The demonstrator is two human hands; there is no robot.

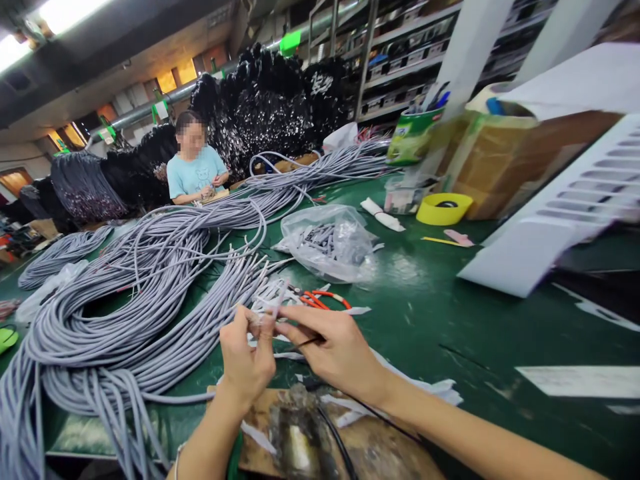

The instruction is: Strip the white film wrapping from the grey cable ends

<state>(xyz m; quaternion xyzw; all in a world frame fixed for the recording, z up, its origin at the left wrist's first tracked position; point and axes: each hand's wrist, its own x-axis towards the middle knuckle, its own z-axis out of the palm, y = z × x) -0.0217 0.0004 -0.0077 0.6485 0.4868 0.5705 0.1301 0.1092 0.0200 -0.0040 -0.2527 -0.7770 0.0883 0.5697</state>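
Note:
My left hand [247,357] is closed in a pinch, fingertips against those of my right hand [335,343]. A thin pale strip [281,297] sticks up between the two sets of fingertips. The right hand's fingers are curled in, with a thin dark cord [310,341] showing between them. Where the pieces meet is hidden by the fingers. Just behind the hands lie pale scraps [270,293] and a tool with red-orange handles [327,298]. Long grey cables [235,287], their stripped ends pointing toward the hands, lie at the left.
A stained metal block [297,440] stands on a wooden board [385,447] below my hands. A clear bag of grey pieces [330,243], yellow tape roll [444,209], cardboard box [495,163] and white slotted panel [550,207] surround the green table [425,300]. Another person [197,163] sits across.

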